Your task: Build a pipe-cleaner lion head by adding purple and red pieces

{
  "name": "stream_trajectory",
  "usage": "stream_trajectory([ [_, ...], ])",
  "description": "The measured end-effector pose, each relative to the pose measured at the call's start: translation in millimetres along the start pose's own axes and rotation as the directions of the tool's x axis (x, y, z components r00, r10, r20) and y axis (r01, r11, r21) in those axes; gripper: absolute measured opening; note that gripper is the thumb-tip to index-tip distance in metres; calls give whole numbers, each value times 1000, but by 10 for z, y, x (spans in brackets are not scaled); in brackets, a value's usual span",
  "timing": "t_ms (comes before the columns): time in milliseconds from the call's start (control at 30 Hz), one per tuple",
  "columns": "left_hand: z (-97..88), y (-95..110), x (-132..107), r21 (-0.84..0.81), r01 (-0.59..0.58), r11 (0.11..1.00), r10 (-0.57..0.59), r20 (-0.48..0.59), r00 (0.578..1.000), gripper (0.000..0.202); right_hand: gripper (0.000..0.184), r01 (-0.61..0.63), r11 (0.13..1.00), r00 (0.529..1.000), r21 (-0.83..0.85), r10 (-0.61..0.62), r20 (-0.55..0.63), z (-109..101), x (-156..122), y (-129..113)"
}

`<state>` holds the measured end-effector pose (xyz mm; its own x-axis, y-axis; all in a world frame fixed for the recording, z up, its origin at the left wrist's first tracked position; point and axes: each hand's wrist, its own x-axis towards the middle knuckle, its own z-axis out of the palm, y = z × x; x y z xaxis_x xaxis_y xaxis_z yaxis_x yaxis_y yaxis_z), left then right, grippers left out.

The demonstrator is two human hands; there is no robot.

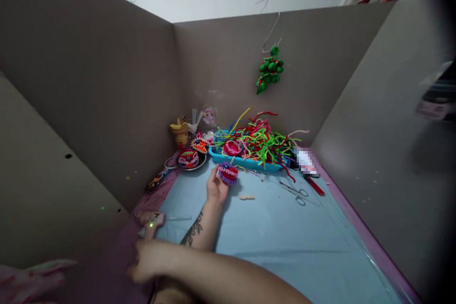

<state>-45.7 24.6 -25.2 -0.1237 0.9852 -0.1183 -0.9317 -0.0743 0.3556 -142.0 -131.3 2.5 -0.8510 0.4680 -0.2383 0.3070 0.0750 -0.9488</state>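
Observation:
My left hand (217,187) is closed round a round fuzzy pipe-cleaner ornament (228,173), purple with red and pink, and holds it above the blue mat. My right arm crosses over the left forearm. At the left, my right hand (149,257), somewhat blurred, is at the handle of a pink glue gun (152,224) with a lit green light, and its fingers look curled round it. The gun's nozzle points right, toward a clear glue stick (180,218) on the mat. A short peach pipe-cleaner piece (246,197) lies right of my left hand.
A blue tray (249,164) heaped with pipe cleaners stands at the back. Left of it, a metal bowl (192,168) holds similar ornaments, near a yellow cup (180,134). Scissors (297,194) and a red-handled tool (315,186) lie right. Grey panels (228,66) enclose the table.

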Motion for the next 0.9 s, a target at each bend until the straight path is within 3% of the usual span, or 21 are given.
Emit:
stream_trajectory([
  [67,-4,12,-4,-4,-2,1000,2,-1,1000,20,29,-3,931,996,-364,36,84,-53,34,-105],
  [133,-8,26,-6,-9,-3,1000,3,-4,1000,20,14,89,818,988,-568,-2,152,-76,-27,-200],
  [233,-16,58,-6,-13,9,1000,-9,-5,1000,21,15,271,749,961,-605,-250,121,-194,-351,-272],
  [300,-19,94,-4,-21,15,1000,-15,2,1000,23,18,363,781,896,-509,-441,-38,-436,-690,-236],
  [333,-17,117,-2,-25,18,1000,-18,3,1000,24,19,352,817,870,-456,-466,-164,-620,-872,-181],
  [367,-13,142,0,-31,20,999,-20,2,1000,25,22,282,861,838,-424,-436,-327,-839,-1049,-94],
  [433,5,186,6,-37,31,999,-32,-20,999,27,22,47,917,716,-395,-307,-627,-1336,-1356,172],
  [500,36,209,10,-45,49,998,-51,-45,998,30,20,-251,876,591,-413,-200,-782,-1807,-1560,525],
  [533,53,208,8,-51,62,997,-65,-53,997,31,17,-378,824,560,-422,-159,-813,-1996,-1618,709],
  [600,82,181,-2,-60,89,994,-92,-58,994,34,18,-518,734,568,-439,-88,-818,-2243,-1655,1030],
  [700,93,111,-30,-48,98,994,-102,-85,991,35,18,-567,673,591,-475,-69,-804,-2335,-1604,1298],
  [800,75,63,-49,-40,76,996,-80,-121,989,34,12,-591,654,578,-471,-64,-814,-2301,-1566,1336],
  [900,70,57,-46,-67,93,993,-102,-144,984,39,17,-561,690,582,-457,-63,-811,-2287,-1584,1281],
])
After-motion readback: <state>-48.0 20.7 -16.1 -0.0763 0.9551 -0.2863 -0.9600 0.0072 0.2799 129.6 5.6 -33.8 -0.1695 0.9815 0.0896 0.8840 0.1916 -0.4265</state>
